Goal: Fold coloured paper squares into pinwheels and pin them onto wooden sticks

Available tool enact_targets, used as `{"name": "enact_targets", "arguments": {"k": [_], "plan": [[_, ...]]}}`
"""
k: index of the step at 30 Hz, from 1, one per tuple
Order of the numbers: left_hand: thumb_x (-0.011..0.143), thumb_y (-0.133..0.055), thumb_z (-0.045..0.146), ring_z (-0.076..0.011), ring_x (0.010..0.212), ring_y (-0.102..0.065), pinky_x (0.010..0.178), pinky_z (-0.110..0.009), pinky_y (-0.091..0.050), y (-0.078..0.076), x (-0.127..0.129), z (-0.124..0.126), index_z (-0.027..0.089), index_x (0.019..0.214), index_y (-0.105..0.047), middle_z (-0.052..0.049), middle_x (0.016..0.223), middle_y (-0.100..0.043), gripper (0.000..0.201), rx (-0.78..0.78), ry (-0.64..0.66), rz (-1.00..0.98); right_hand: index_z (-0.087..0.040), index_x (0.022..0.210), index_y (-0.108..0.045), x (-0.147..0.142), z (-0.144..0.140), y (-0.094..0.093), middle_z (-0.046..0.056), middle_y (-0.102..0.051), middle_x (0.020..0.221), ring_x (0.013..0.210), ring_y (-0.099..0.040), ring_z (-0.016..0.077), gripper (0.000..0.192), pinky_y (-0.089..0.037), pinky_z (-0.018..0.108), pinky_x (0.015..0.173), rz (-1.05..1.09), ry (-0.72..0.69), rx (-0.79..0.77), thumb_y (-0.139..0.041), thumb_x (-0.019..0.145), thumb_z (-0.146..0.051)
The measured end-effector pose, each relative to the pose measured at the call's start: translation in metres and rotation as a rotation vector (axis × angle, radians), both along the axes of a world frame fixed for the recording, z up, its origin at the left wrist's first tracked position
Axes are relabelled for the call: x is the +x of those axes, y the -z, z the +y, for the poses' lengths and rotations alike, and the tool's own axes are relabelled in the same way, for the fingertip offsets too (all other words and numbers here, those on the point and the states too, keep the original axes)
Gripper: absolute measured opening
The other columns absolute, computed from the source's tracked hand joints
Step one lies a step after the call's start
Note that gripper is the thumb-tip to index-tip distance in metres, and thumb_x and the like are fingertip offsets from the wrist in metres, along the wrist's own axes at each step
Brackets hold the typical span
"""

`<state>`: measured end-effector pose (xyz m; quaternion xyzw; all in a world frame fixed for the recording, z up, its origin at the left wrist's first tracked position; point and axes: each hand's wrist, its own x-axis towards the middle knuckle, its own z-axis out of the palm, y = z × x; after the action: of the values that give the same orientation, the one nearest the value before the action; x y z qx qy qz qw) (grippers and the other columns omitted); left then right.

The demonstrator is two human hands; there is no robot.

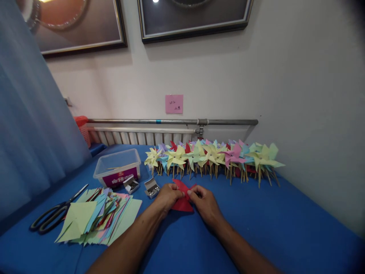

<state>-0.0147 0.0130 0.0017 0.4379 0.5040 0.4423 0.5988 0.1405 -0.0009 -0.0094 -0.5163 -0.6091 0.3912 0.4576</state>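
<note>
A red paper pinwheel (pixel 182 204) is held between my two hands over the blue cloth, its corners partly folded in. My left hand (pixel 170 196) pinches it from the left near the middle. From the right, the fingers of my right hand (pixel 204 201) close on it by the centre; whether a pin is there I cannot tell. Just left of my left hand lie two small open boxes of metal pins (pixel 152 188) (pixel 131 185). Behind my hands stand rows of finished paper pinwheels (pixel 211 153) on thin wooden sticks, in yellow, green, pink, blue, purple and red.
Cut paper squares (pixel 82 217) lie piled at left beside black-handled scissors (pixel 54 217). A clear plastic tub (pixel 117 165) with a few sticks stands behind them. A blue curtain (pixel 31 114) hangs far left; a pipe (pixel 128 121) and radiator (pixel 142 130) run along the wall.
</note>
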Motion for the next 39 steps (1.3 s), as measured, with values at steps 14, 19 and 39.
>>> {"name": "enact_targets", "arguments": {"k": [14,19,39], "plan": [[0.056,-0.074,0.018,-0.0089,0.045,-0.046,0.046,-0.021,-0.03,0.006,-0.002,0.002,0.016,0.061,-0.061,0.002,0.053,-0.059,0.014,0.0,0.007,0.062,-0.022,0.061,-0.056,0.002,0.005,0.003,0.001,-0.061,0.063,0.061,-0.052,0.0164,0.03,-0.041,0.03,0.061,0.098,-0.012,-0.017,-0.064,0.078,-0.045],[0.057,-0.075,0.016,-0.0097,0.044,-0.049,0.046,-0.022,-0.032,0.001,-0.001,0.001,0.015,0.06,-0.062,0.001,0.053,-0.062,0.014,-0.024,0.017,0.037,-0.02,0.059,-0.056,0.005,0.004,-0.001,0.009,-0.07,0.09,0.077,-0.059,0.019,0.039,-0.044,0.031,0.071,0.187,-0.081,-0.033,-0.07,0.075,-0.053],[0.056,-0.07,0.01,-0.0107,0.044,-0.052,0.047,-0.022,-0.037,-0.006,0.002,-0.002,0.015,0.059,-0.064,0.001,0.052,-0.063,0.008,-0.034,-0.017,0.028,-0.022,0.069,-0.06,0.002,0.002,0.001,-0.001,-0.062,0.06,0.058,-0.054,0.0158,0.021,-0.04,0.028,0.057,0.076,-0.037,-0.058,-0.063,0.077,-0.041]]}}
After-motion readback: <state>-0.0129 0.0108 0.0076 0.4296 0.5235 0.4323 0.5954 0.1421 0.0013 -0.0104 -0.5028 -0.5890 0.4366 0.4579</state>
